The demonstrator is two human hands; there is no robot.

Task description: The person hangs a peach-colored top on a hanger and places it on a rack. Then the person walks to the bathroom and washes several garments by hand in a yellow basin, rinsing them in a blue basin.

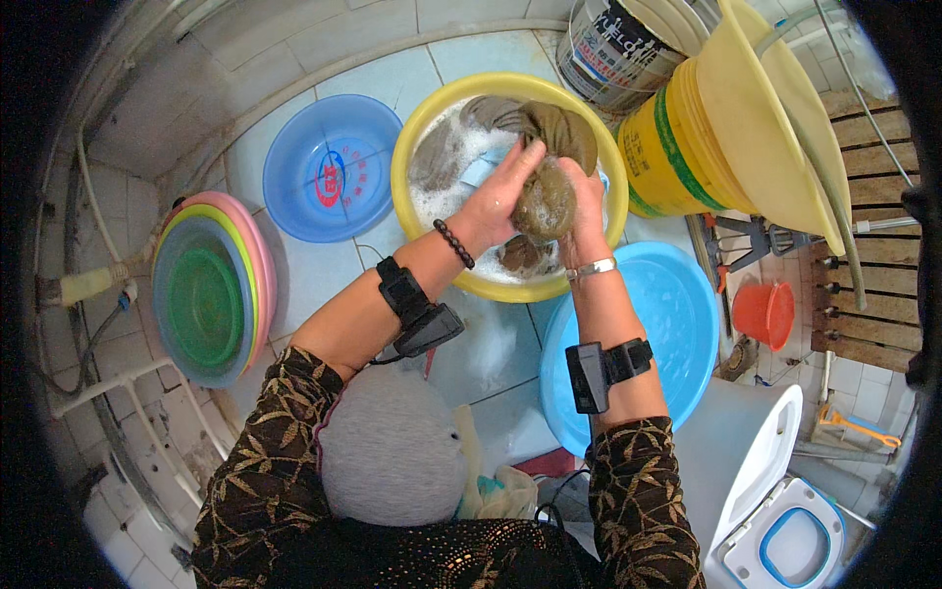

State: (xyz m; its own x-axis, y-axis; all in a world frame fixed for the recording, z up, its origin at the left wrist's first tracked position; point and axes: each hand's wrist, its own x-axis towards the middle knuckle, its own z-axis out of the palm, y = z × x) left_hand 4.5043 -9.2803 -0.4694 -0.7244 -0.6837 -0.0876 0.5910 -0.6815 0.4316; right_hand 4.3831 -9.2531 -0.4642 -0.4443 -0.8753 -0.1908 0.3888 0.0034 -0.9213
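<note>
Observed left grip and right grip closed part-way, clasping a bunched, soapy brown cloth from both sides. Held over yellow basin containing suds, presumably to catch drips. Judged long axis roughly fore-and-aft, with gathered tail pointing away toward far rim, rounded wad toward the body. Beyond, to the right, noted white bucket, likely parked clear of the work.

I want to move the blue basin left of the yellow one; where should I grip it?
Probably the near rim of the blue basin, from the wearer's side: it sits upright and open, offering an edge to pinch. The yellow basin crowds its right, stacked basins its lower left.
</note>
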